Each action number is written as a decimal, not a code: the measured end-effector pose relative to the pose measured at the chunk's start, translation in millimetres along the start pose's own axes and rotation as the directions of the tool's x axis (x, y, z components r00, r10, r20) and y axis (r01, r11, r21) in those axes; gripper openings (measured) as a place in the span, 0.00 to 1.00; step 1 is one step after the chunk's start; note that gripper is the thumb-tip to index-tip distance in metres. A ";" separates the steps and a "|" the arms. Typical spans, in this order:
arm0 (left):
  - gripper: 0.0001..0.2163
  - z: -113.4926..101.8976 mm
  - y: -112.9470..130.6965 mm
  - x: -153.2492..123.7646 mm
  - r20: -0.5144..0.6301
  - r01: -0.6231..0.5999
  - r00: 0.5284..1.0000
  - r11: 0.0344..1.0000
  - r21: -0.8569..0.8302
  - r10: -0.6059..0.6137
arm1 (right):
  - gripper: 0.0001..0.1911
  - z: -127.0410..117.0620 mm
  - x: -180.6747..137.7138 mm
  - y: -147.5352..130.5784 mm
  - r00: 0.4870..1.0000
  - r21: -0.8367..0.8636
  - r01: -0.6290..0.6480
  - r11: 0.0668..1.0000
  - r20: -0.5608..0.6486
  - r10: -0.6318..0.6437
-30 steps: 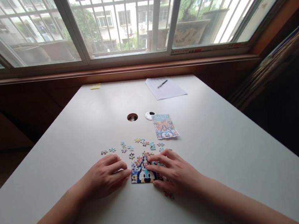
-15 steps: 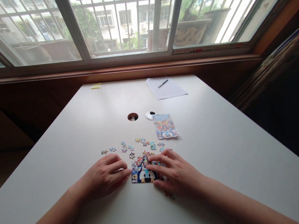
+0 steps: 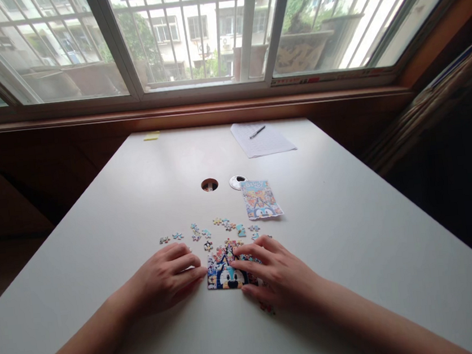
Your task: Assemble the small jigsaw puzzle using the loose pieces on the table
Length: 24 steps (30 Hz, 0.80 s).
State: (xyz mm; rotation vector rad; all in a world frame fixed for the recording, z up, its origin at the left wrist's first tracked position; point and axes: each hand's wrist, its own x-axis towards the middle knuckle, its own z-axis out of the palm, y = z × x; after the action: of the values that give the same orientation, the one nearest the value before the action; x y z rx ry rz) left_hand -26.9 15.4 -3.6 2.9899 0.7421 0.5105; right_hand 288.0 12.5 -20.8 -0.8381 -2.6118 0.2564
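A partly assembled jigsaw puzzle (image 3: 229,278) lies flat on the white table, showing a blue cartoon dog's face and a crowd of small figures. My right hand (image 3: 274,269) rests over its right part, fingers spread on the surface and thumb by the lower edge, hiding that side. At the left edge, my left hand (image 3: 173,275) lies on the table with loosely bent fingers, fingertips touching or almost touching the puzzle; I see nothing held in it. Loose puzzle pieces (image 3: 194,227) are scattered just beyond. A few more pieces (image 3: 267,308) lie partly under my right hand.
A printed picture card (image 3: 261,199) lies behind the pieces, beside a round metal cover (image 3: 237,183) and an open cable hole (image 3: 209,185). Farther back are paper sheets (image 3: 258,145) with a pen (image 3: 257,132) on top and a yellow note (image 3: 152,136). Barred windows stand beyond the table.
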 end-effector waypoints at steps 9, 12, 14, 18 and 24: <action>0.10 -3.3 0.9 2.4 -0.002 -0.001 1.000 1.000 -0.012 0.001 | 0.22 1.3 -1.0 0.5 1.000 0.011 0.004 1.000 -0.028 -0.003; 0.10 -3.3 1.0 2.5 -0.008 -0.007 1.000 1.000 -0.015 0.007 | 0.22 0.2 -0.7 -0.2 1.000 0.013 0.000 1.000 -0.014 0.000; 0.10 -2.6 1.0 2.3 -0.009 -0.010 1.000 1.000 -0.017 0.009 | 0.21 -0.3 -0.6 -0.2 1.000 0.016 -0.001 1.000 -0.015 0.001; 0.10 -0.6 0.4 1.4 0.000 -0.009 1.000 1.000 -0.024 0.010 | 0.21 0.2 -0.5 0.4 0.999 0.024 0.006 1.000 -0.033 -0.005; 0.11 -0.2 -0.2 1.4 0.008 -0.010 1.000 1.000 -0.021 0.010 | 0.21 0.7 -1.1 0.8 1.000 0.026 0.003 1.000 -0.022 -0.003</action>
State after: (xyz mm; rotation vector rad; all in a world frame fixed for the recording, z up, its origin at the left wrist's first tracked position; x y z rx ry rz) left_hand -25.9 16.2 -3.0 2.9759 0.7176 0.5030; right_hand 288.9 12.5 -22.0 -0.8239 -2.5836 0.2779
